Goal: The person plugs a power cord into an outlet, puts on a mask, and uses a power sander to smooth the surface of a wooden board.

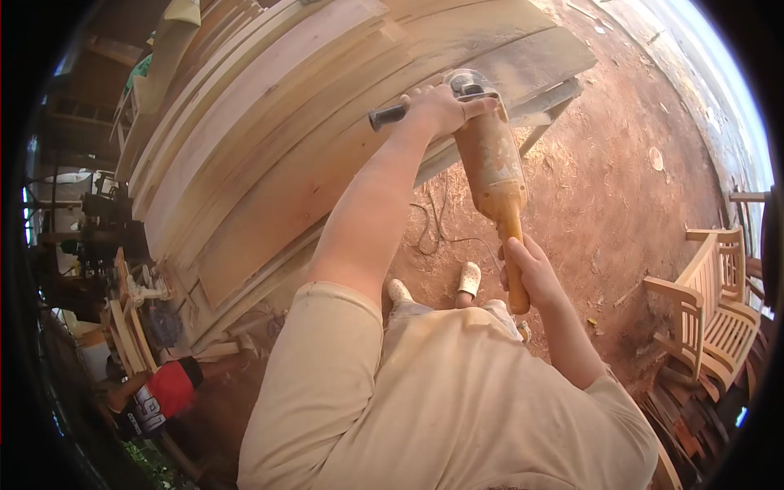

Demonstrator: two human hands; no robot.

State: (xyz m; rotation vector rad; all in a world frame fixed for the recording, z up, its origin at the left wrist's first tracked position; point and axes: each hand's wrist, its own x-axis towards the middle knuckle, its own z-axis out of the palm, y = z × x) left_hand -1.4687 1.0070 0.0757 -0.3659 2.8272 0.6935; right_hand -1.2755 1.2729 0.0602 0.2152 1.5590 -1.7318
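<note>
A yellow, dust-covered angle grinder (490, 159) points away from me, its head over the edge of a long wooden board. My left hand (437, 110) is closed at its front end, with the thumb across the head. The black side handle (385, 118) sticks out to the left of that hand. At the rear, my right hand (531, 269) wraps round the yellow handle. A rounded guard (472, 80) shows at the front; the disc is hidden. Wide planks (302, 175) lie side by side on a stand under and left of the tool.
A slatted wooden armchair (706, 306) stands at the right on reddish ground strewn with shavings. A dark cord (441, 233) loops near my pale clogs (469, 278). At lower left is a person in a red shirt (171, 388). Dark stacked pieces (694, 425) lie at lower right.
</note>
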